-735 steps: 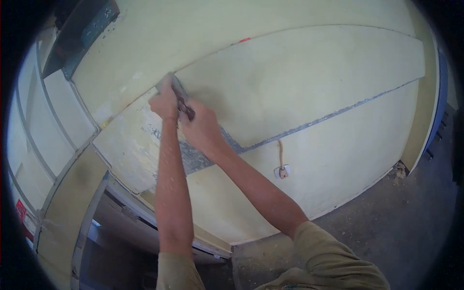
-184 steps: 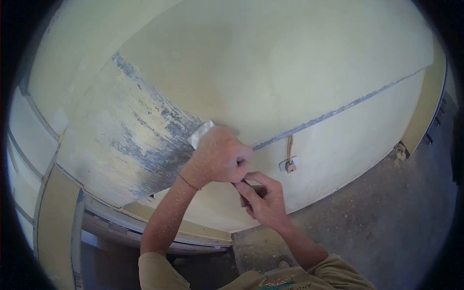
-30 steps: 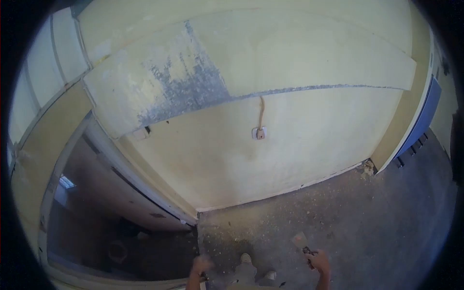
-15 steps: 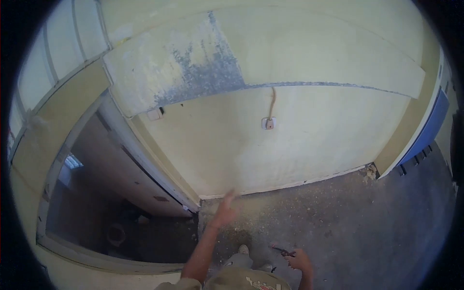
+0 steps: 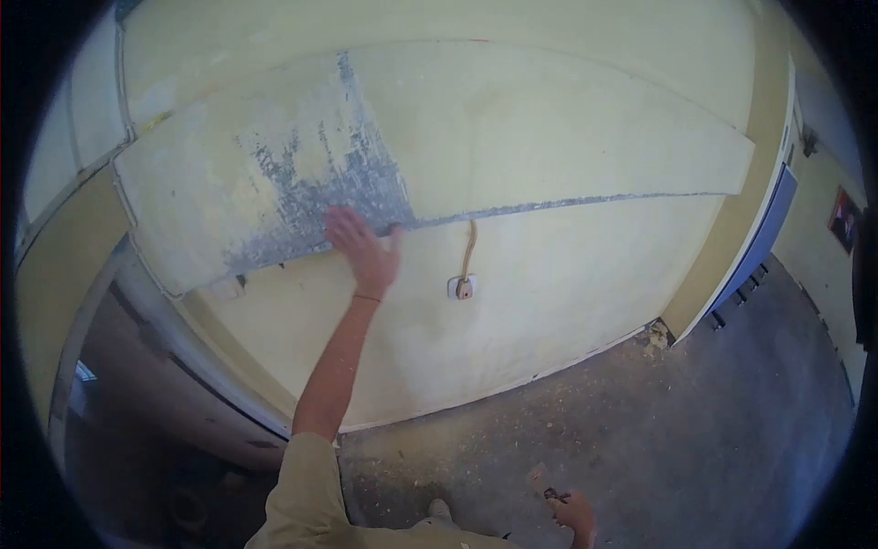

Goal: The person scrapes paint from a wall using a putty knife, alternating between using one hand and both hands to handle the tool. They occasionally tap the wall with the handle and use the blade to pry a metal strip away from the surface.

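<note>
My left hand (image 5: 366, 256) reaches up with spread fingers, holding nothing. In this view it overlaps the lower edge of a grey, flaking patch (image 5: 320, 188) on a raised, cream-painted band (image 5: 567, 137) of the wall. Low by my right side, my right hand (image 5: 576, 514) is closed around the dark handle of a scraper (image 5: 538, 476), whose flat blade points up and away from me. Pale paint still covers parts of the grey patch in streaks.
Below the band, a socket with a plug (image 5: 464, 288) and cord sits on the wall. Paint flakes litter the concrete floor (image 5: 512, 439). A dark doorway (image 5: 155, 393) opens at left. On the right stands a blue panel (image 5: 754, 242), with a small picture (image 5: 843, 220) on the wall beyond.
My left hand has risen from low by the wall's foot to the grey patch, its fingers now spread. The scraper has turned, showing its blade's flat side. The view has tilted up and shifted right.
</note>
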`<state>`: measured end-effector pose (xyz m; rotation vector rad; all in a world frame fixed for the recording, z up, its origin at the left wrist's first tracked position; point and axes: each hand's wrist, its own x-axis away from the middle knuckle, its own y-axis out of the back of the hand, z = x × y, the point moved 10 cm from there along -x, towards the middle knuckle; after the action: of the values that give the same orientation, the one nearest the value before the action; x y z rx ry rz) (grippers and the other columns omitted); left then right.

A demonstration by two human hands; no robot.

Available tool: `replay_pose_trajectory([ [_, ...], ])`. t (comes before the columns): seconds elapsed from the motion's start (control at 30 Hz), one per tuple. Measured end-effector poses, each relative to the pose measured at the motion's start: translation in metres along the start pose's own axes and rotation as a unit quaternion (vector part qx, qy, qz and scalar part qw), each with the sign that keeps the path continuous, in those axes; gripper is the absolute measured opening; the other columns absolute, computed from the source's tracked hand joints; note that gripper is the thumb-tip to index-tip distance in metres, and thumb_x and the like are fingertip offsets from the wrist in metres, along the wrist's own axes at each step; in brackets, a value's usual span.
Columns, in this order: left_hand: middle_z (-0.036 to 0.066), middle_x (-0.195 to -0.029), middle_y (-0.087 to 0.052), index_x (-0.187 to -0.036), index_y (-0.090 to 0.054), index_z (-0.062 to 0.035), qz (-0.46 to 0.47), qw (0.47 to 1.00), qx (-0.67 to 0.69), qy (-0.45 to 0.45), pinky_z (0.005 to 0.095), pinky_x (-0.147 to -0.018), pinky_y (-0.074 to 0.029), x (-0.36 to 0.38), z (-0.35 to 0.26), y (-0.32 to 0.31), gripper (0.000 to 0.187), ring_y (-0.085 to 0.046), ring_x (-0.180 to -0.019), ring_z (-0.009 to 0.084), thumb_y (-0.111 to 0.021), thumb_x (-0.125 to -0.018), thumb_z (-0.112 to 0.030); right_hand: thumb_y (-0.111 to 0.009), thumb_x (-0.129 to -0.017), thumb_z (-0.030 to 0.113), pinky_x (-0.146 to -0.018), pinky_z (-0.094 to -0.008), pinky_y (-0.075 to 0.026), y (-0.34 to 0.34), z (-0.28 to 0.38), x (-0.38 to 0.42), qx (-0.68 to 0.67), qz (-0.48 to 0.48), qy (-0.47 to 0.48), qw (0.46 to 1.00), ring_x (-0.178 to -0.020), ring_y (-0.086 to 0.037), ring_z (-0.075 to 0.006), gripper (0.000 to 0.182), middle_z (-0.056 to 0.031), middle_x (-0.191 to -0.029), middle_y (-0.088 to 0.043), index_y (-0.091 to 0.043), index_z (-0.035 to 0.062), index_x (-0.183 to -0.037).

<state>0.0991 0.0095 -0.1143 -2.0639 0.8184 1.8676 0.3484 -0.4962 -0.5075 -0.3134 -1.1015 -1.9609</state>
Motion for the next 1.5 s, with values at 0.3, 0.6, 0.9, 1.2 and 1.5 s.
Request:
replay_pose_trajectory([
  [0.3, 0.022, -0.154, -0.022, -0.148, -0.028, -0.0030, 0.096, 0.990, -0.036, -0.096, 0.0591, -0.113, -0.014, -0.034, 0.000, -0.021, 0.075, -0.014, -0.143, 0.0421, -0.054, -0.091, -0.044, -0.072, -0.078, 0.029, -0.059, -0.0343, -0.053, -0.035, 0.052, -0.016, 0.021, 0.059, -0.026, 0.998, -0.059, -0.068, -0.0210, 0.034, -0.0134, -0.068, -0.068, -0.068, -0.0037, -0.089],
  [0.6, 0.022, -0.156, -0.015, -0.150, -0.021, -0.0035, -0.018, 0.999, -0.035, -0.012, 0.0620, -0.113, -0.010, -0.087, -0.002, 0.010, 0.074, -0.010, -0.144, 0.0433, -0.052, -0.092, -0.038, -0.072, -0.078, 0.026, -0.061, -0.0355, -0.050, -0.033, 0.121, -0.032, 0.033, 0.027, 0.087, 0.995, -0.067, -0.067, -0.0235, 0.032, -0.0146, -0.072, -0.068, -0.066, -0.0021, -0.091],
  [0.9, 0.020, -0.064, -0.063, -0.069, -0.067, -0.0007, 0.635, 0.709, 0.288, -0.101, 0.0411, -0.062, -0.051, 0.180, -0.019, -0.052, 0.028, -0.063, -0.060, 0.0327, -0.065, -0.079, -0.027, -0.066, -0.084, 0.011, -0.046, -0.0292, -0.046, -0.035, 0.225, -0.011, -0.103, 0.000, 0.219, 0.970, -0.051, -0.060, -0.0136, 0.025, -0.0097, -0.068, -0.065, -0.062, -0.0016, -0.104],
  [1.2, 0.014, -0.104, -0.067, -0.115, -0.057, 0.0017, 0.588, 0.508, 0.506, 0.375, 0.0342, -0.074, -0.055, 0.199, -0.037, 0.018, 0.043, -0.068, -0.084, 0.0226, -0.045, -0.100, -0.037, -0.059, -0.094, 0.014, -0.041, -0.0247, -0.039, -0.035, 0.405, 0.036, -0.368, 0.153, 0.333, 0.855, -0.048, -0.052, -0.0088, 0.043, -0.0061, -0.070, -0.061, -0.046, 0.0098, -0.135],
  [1.5, 0.017, -0.091, -0.064, -0.112, -0.050, 0.0048, 0.282, 0.539, 0.607, 0.511, 0.0365, -0.066, -0.056, 0.091, -0.038, -0.053, 0.040, -0.066, -0.074, 0.0242, -0.051, -0.098, -0.033, -0.055, -0.098, 0.018, -0.037, -0.0227, -0.034, -0.039, 0.494, 0.008, -0.420, 0.177, 0.397, 0.797, -0.042, -0.047, -0.0065, 0.034, -0.0050, -0.065, -0.058, -0.052, 0.0089, -0.130],
])
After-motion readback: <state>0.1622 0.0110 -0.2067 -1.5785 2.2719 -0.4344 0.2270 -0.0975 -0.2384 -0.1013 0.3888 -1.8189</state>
